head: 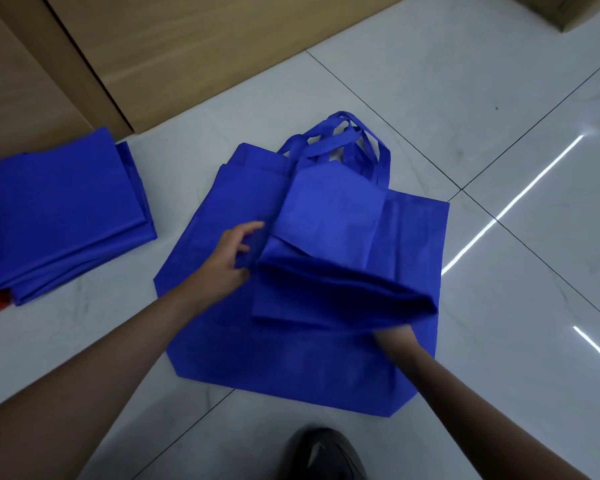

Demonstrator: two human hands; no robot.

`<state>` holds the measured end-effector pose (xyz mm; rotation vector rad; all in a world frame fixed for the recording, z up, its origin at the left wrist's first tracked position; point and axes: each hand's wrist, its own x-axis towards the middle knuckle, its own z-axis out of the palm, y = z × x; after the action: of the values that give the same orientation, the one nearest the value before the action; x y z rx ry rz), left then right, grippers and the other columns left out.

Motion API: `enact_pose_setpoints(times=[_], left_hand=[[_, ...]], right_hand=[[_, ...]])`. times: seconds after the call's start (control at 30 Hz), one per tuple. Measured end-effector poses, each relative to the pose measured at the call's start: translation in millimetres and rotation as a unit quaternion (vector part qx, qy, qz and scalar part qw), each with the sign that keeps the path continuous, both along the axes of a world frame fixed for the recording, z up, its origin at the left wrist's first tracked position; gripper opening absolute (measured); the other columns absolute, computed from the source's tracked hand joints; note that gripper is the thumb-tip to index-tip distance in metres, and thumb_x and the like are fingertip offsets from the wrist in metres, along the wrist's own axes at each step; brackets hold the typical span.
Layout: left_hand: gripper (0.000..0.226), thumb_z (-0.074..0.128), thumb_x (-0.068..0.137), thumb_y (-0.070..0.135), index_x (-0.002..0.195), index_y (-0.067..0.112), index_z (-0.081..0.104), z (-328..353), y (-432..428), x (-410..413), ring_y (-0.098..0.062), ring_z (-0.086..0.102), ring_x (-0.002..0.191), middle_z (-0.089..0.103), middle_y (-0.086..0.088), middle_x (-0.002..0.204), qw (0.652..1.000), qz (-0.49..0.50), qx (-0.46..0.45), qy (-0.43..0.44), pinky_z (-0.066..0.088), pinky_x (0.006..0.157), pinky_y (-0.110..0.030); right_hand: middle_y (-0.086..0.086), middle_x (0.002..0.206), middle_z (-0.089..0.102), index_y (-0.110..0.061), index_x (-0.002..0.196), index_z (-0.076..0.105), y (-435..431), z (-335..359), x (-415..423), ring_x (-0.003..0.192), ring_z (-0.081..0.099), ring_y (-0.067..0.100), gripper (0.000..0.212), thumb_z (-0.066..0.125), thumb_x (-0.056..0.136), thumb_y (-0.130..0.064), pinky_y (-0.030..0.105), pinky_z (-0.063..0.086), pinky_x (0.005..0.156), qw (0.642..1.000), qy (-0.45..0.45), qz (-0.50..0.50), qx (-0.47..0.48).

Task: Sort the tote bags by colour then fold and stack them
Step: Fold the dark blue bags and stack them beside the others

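tiled floor [430,98], wood cabinet [187,46] at upper left. half-folded bag [326,237] is held at centre frame, on top of flat bag [274,358]. its left edge is pinched by left hand [231,258]. right hand [397,337] is tucked under the lower right corner; grip cannot be told.

risks: fold likely springs open if one side is released; flat bag may be dragged along; blue stack [66,216] at left could be skewed on placement.

bags look flat and empty. box [568,12] at upper right, contents hidden.
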<state>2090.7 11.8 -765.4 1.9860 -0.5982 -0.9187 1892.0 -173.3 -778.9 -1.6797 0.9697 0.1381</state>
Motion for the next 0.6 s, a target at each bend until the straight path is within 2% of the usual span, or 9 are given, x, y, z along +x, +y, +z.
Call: enact_pose_setpoints(times=[0.07,0.1,0.17,0.23,0.3,0.33,0.43,0.5,0.6], left_hand=[[0.074,0.060,0.086,-0.004,0.136,0.036,0.023,7,-10,-5,0.002,0.038,0.117,0.032,0.016,0.128,0.997,-0.077,-0.003,0.003,0.036,0.097,-0.015],[0.067,0.066,0.085,0.008,0.135,0.035,0.030,7,-15,-7,0.004,0.040,0.116,0.035,0.017,0.130,0.998,-0.061,-0.006,0.024,0.036,0.097,-0.014],[0.050,0.068,0.083,0.034,0.125,0.024,0.044,6,-24,-6,0.003,0.046,0.107,0.045,0.014,0.125,0.997,0.034,0.004,0.066,0.041,0.087,-0.009],[0.036,0.063,0.084,0.044,0.113,0.026,0.051,-2,-30,-5,0.000,0.049,0.103,0.048,0.009,0.124,0.996,0.083,0.013,0.035,0.038,0.084,-0.010],[0.028,0.062,0.084,0.043,0.103,0.024,0.058,-5,-36,-5,0.004,0.054,0.094,0.054,0.007,0.114,0.994,0.106,0.003,0.003,0.041,0.077,-0.008],[0.031,0.064,0.083,0.044,0.101,0.020,0.059,-7,-39,-5,0.004,0.057,0.091,0.057,0.008,0.107,0.993,0.116,-0.002,0.002,0.044,0.075,-0.009],[0.052,0.063,0.078,0.057,0.103,0.012,0.052,-17,-49,-3,-0.015,0.057,0.093,0.057,0.001,0.104,0.986,0.156,0.061,-0.009,0.051,0.080,-0.031],[0.054,0.055,0.080,0.062,0.100,0.012,0.048,-20,-55,-4,-0.019,0.055,0.091,0.055,-0.003,0.104,0.981,0.159,0.108,-0.030,0.048,0.077,-0.034],[0.051,0.054,0.085,0.056,0.105,0.010,0.043,-21,-64,-9,-0.021,0.053,0.091,0.053,-0.005,0.106,0.976,0.163,0.136,-0.051,0.043,0.072,-0.033]], right_hand=[[-0.015,0.058,0.039,-0.018,0.063,0.036,-4,0,14,0.051,0.034,0.003,0.036,0.054,0.095,-0.019,0.023,0.031,0.051,0.998,-0.042,-0.031,-0.028],[-0.014,0.055,0.036,-0.015,0.063,0.034,-7,0,21,0.050,0.031,0.004,0.040,0.058,0.093,-0.029,0.023,0.031,0.049,0.997,-0.052,-0.046,-0.024],[-0.004,0.062,0.039,-0.008,0.070,0.037,-8,5,33,0.058,0.037,0.009,0.047,0.056,0.090,-0.047,0.025,0.035,0.053,0.996,-0.066,-0.062,-0.007],[-0.002,0.064,0.034,-0.012,0.071,0.033,-7,8,38,0.058,0.034,0.010,0.048,0.048,0.091,-0.053,0.024,0.032,0.053,0.994,-0.083,-0.076,0.002],[-0.005,0.058,0.028,-0.016,0.067,0.028,-3,8,40,0.051,0.028,0.006,0.047,0.045,0.092,-0.052,0.017,0.026,0.045,0.990,-0.080,-0.118,-0.017],[-0.007,0.056,0.027,-0.017,0.066,0.026,0,8,42,0.048,0.026,0.004,0.047,0.046,0.093,-0.050,0.014,0.025,0.042,0.986,-0.076,-0.143,-0.026],[-0.010,0.058,0.035,-0.016,0.066,0.034,6,-1,45,0.050,0.033,0.002,0.041,0.047,0.096,-0.041,0.011,0.032,0.046,0.975,-0.082,-0.202,-0.048],[-0.008,0.070,0.045,-0.013,0.081,0.045,6,-3,49,0.059,0.041,0.005,0.028,0.049,0.096,-0.036,0.017,0.038,0.053,0.969,-0.074,-0.230,-0.058],[-0.008,0.078,0.049,-0.010,0.096,0.047,3,-4,55,0.065,0.046,0.008,0.018,0.050,0.096,-0.028,0.019,0.038,0.055,0.960,-0.039,-0.275,-0.046]])
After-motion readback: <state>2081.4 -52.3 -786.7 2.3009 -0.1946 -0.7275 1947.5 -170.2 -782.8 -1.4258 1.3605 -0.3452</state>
